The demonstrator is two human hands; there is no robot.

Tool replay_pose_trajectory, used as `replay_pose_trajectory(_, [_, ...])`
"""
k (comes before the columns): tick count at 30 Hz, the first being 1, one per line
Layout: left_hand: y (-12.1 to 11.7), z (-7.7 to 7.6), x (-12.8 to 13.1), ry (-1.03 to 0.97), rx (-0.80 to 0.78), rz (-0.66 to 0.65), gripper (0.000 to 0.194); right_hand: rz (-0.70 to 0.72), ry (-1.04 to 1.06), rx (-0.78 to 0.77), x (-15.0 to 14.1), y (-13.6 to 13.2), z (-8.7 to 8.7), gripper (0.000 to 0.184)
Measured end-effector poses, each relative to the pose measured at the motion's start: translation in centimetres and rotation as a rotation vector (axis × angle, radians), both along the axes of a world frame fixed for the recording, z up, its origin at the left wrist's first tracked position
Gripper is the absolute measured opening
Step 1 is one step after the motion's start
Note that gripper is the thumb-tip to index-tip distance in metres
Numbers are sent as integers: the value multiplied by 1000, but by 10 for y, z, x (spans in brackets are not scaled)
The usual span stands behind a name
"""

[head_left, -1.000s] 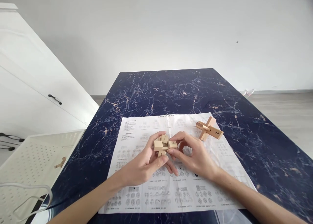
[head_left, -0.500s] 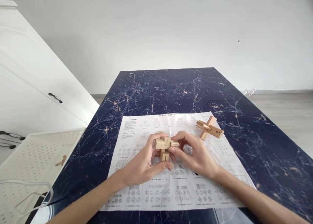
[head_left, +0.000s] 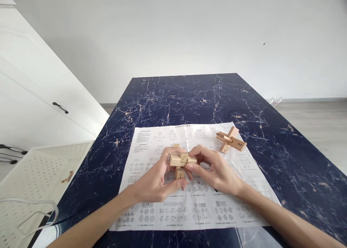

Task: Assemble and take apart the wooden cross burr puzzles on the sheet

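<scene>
Both hands grip one wooden interlocking puzzle, a cross of notched bars, held above a printed instruction sheet. My left hand wraps its left side, with the index finger along the top and the thumb by the lower bar. On the right end, my right hand pinches a bar between thumb and fingers. The far side of the puzzle is hidden by my fingers. Another wooden cross-shaped puzzle piece, marked 2, lies on the sheet's upper right part.
The sheet lies on a dark blue marbled table. To the left stands a cream perforated basket with a small wooden piece inside and a white cable across it. A white cabinet is beyond.
My right-hand fingers have shifted slightly around the bar's right end, and my left thumb has moved a little left. Both hands keep hold of the puzzle. The view has shifted slightly.
</scene>
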State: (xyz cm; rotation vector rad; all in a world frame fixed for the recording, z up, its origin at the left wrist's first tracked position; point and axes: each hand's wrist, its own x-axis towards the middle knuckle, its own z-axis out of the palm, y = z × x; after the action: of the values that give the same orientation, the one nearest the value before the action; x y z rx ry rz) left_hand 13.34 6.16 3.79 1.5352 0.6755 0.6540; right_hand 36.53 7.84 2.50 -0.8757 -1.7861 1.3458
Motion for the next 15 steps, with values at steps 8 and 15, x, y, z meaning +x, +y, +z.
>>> replay_pose_trajectory(8, [0, -4, -1, -9, 45, -3, 50, 22, -12, -30, 1, 2, -2, 26])
replay_pose_trajectory(15, [0, -5, -3, 12, 16, 12, 49, -66, -88, 122, -2, 1, -4, 24])
